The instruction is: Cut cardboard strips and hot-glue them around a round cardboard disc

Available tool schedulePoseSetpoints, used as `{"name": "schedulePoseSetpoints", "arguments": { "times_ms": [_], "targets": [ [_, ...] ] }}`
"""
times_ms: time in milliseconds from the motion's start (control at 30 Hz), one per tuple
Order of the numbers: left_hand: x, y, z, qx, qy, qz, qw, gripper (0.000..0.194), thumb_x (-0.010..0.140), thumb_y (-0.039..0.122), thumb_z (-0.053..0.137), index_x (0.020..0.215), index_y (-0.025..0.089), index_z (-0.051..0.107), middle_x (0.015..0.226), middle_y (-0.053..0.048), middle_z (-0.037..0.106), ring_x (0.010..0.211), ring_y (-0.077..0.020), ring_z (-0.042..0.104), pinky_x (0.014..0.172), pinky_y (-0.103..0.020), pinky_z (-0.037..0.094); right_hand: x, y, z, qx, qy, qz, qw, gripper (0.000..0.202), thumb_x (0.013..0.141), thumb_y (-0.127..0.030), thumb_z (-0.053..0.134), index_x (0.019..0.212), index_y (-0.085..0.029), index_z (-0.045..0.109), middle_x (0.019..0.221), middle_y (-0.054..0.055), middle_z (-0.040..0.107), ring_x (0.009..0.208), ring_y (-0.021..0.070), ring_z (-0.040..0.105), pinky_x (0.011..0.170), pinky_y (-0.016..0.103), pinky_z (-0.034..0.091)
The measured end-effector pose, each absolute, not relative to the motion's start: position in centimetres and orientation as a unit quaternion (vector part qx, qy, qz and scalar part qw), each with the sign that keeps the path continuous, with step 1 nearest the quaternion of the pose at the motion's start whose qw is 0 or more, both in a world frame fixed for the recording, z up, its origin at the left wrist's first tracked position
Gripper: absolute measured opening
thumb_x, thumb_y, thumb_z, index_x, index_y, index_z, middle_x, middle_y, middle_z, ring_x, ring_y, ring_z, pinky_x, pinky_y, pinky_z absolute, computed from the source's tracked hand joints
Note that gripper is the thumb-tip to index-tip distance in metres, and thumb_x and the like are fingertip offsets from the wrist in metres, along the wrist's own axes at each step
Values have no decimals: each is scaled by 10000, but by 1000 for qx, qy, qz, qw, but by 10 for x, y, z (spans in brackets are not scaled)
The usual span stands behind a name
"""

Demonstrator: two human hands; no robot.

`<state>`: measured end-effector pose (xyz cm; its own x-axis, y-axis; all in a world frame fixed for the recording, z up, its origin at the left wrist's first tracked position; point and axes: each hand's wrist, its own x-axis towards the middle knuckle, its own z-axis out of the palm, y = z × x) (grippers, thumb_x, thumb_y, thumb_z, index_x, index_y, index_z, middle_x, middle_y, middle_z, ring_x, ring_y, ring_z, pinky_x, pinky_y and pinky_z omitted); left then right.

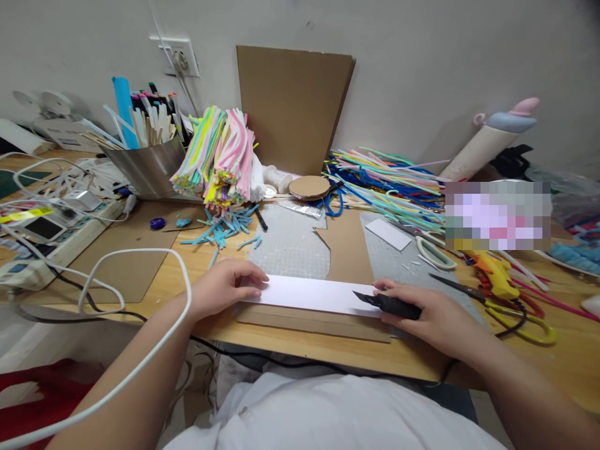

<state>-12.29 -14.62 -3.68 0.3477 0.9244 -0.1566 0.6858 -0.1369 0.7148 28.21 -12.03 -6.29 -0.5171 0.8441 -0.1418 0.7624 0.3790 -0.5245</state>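
A long white card strip lies near the table's front edge, over a brown cardboard piece. My left hand pinches the strip's left end between thumb and fingers. At the other end is my right hand, closed around a black craft knife. The knife's dark, pointed blade faces left above the white strip. Fingertips of the right hand also touch the strip's right end. Beyond them, an irregular cardboard offcut rests on a grey cutting mat.
Yellow-handled scissors, a yellow glue gun and pale-handled scissors lie to the right. Pipe cleaners and a metal container stand behind. A white cable loops across my left forearm. Cardboard leans on the wall.
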Motion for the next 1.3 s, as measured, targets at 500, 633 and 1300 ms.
{"name": "schedulePoseSetpoints", "arguments": {
  "times_ms": [500, 633, 1300],
  "targets": [
    [-111, -196, -49, 791, 573, 156, 144, 297, 934, 232, 493, 1089, 318, 731, 1183, -70, 660, 1101, -274, 594, 993, -504, 379, 285, -122, -67, -490, -833, 251, 59, 332, 865, -480, 579, 1138, -324, 687, 1392, 12, 596, 1215, 293, 604, 1006, 434, 484],
    [-64, -228, -57, 785, 612, 85, -49, 368, 903, 246, 542, 1216, 86, 652, 1178, -164, 684, 1075, -298, 628, 924, -429, 487, 290, -123, -71, -485, -844, 226, 44, 366, 875, -477, 565, 1199, -336, 662, 1410, -1, 577, 1238, 295, 586, 1025, 457, 478],
    [-45, -250, -87, 766, 606, 157, -146, 861, 692, 709, 675, 1283, 86, 597, 1332, -247, 592, 1218, -369, 583, 984, -449, 473, 174, -122, -59, -317, -937, 124, 81, 376, 830, -198, 607, 1199, -262, 637, 1331, 94, 613, 1053, 285, 684, 864, 451, 571]
  ]
}}
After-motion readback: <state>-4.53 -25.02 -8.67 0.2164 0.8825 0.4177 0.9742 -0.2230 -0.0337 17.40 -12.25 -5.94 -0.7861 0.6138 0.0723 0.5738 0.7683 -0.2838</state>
